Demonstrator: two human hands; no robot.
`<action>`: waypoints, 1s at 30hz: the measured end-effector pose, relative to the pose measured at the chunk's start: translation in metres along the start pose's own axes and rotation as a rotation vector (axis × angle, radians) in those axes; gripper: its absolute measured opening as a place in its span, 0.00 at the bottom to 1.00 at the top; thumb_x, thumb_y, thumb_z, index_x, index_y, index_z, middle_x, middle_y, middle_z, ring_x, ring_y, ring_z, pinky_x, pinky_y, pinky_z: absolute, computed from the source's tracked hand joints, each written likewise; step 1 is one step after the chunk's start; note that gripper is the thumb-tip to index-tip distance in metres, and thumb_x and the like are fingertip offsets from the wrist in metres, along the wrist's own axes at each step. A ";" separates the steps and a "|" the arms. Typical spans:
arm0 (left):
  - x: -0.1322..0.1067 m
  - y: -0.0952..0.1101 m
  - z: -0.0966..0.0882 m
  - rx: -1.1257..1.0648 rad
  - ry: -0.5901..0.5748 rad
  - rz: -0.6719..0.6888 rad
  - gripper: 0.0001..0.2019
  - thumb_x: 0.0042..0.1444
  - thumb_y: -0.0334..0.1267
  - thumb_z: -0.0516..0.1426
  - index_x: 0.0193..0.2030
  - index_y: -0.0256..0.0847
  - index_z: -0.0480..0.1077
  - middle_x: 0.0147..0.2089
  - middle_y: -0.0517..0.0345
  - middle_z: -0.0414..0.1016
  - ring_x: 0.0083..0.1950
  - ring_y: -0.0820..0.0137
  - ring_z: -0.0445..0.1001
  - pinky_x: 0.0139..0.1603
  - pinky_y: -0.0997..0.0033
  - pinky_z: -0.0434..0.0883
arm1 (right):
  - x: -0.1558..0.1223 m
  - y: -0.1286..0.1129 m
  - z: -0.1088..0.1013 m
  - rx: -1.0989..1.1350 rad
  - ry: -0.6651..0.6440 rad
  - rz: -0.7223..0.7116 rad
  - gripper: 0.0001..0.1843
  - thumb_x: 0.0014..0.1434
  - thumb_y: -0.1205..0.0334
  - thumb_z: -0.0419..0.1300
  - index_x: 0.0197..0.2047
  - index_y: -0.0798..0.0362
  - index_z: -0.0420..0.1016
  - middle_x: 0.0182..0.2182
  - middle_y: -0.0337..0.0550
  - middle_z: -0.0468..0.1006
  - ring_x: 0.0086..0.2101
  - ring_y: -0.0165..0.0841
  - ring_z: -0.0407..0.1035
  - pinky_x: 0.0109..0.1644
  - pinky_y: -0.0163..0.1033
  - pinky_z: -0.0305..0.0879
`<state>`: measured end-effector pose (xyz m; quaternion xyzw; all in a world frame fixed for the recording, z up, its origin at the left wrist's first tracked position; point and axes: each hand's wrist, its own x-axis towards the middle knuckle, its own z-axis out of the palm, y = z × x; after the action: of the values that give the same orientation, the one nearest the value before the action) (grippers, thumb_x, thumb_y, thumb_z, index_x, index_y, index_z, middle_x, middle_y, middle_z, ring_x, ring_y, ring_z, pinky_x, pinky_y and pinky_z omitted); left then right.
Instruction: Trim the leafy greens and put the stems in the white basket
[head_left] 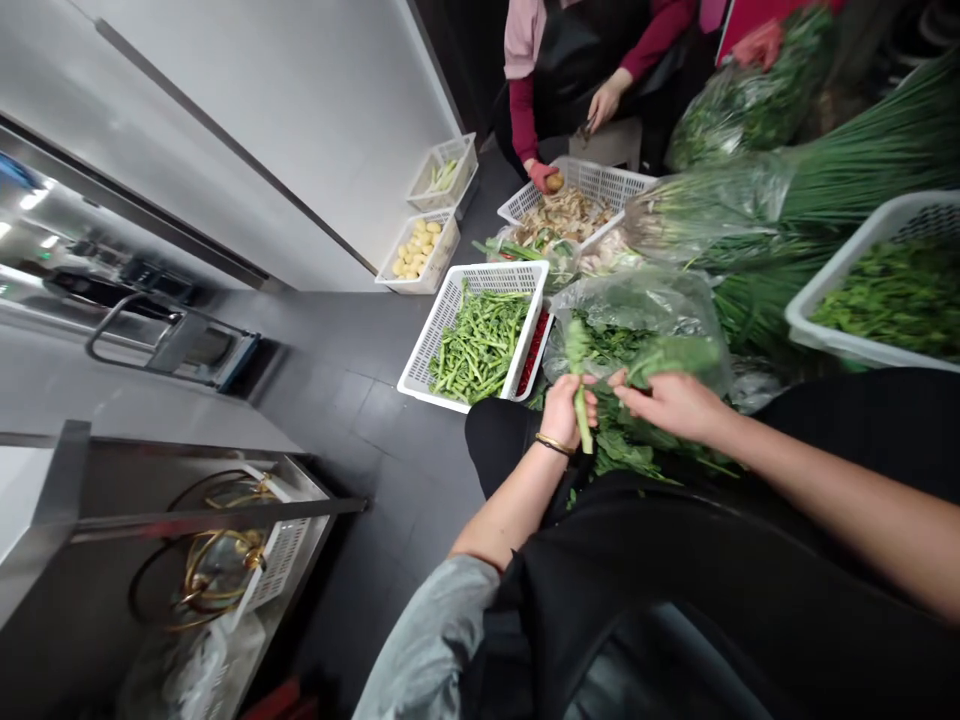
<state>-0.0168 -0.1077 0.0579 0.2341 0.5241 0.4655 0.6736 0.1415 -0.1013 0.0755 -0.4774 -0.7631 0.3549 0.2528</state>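
Note:
A thick pale-green vegetable stalk (579, 390) stands tilted in my left hand (564, 410), whose fingers wrap round it. To the right, my right hand (667, 402) pinches a broad green leaf (671, 358), apart from the stalk. Below and between the hands lie loose leafy greens (626, 450), and just beyond them is a clear plastic bag (637, 300) of more greens. A white slotted basket (431, 345) of cut green stems (480, 345) sits to the left, beyond my knee.
Beneath that basket shows a tray of red peppers (534, 355). Peeled potatoes (417, 250) fill a basket by the wall. Opposite, a co-worker's gloved hand (544, 177) holds a potato over a basket of peelings (562, 215). Bundled scallions (825, 185) and a greens basket (892, 215) stand right.

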 end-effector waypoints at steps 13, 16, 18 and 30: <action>-0.021 0.034 -0.004 -0.201 -0.054 -0.001 0.18 0.51 0.44 0.60 0.46 0.36 0.71 0.24 0.60 0.67 0.21 0.78 0.64 0.18 0.79 0.59 | -0.025 0.019 0.004 -0.244 -0.110 -0.143 0.16 0.53 0.49 0.55 0.23 0.48 0.74 0.24 0.47 0.77 0.27 0.39 0.71 0.33 0.42 0.63; -0.026 0.035 -0.001 -0.173 -0.093 0.039 0.19 0.47 0.42 0.62 0.46 0.38 0.70 0.24 0.61 0.68 0.22 0.77 0.66 0.20 0.78 0.62 | -0.035 0.043 -0.018 -0.411 -0.427 0.081 0.14 0.42 0.49 0.65 0.16 0.48 0.70 0.16 0.45 0.71 0.18 0.36 0.64 0.23 0.40 0.54; -0.030 0.030 0.006 -0.126 -0.097 0.094 0.21 0.43 0.40 0.65 0.45 0.39 0.69 0.24 0.62 0.68 0.22 0.76 0.68 0.21 0.77 0.64 | -0.027 0.040 -0.031 -0.402 -0.373 0.147 0.15 0.40 0.47 0.67 0.21 0.49 0.73 0.18 0.45 0.73 0.19 0.35 0.64 0.23 0.39 0.52; -0.030 0.016 0.005 -0.209 -0.054 -0.015 0.14 0.48 0.38 0.61 0.41 0.37 0.66 0.24 0.62 0.66 0.22 0.78 0.66 0.20 0.80 0.60 | -0.010 -0.031 -0.004 -0.330 0.168 -0.557 0.20 0.62 0.56 0.48 0.22 0.54 0.67 0.20 0.41 0.68 0.22 0.26 0.59 0.26 0.35 0.50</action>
<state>-0.0190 -0.1254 0.0872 0.1712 0.4560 0.5059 0.7119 0.1315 -0.1182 0.1017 -0.3125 -0.8880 0.1031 0.3212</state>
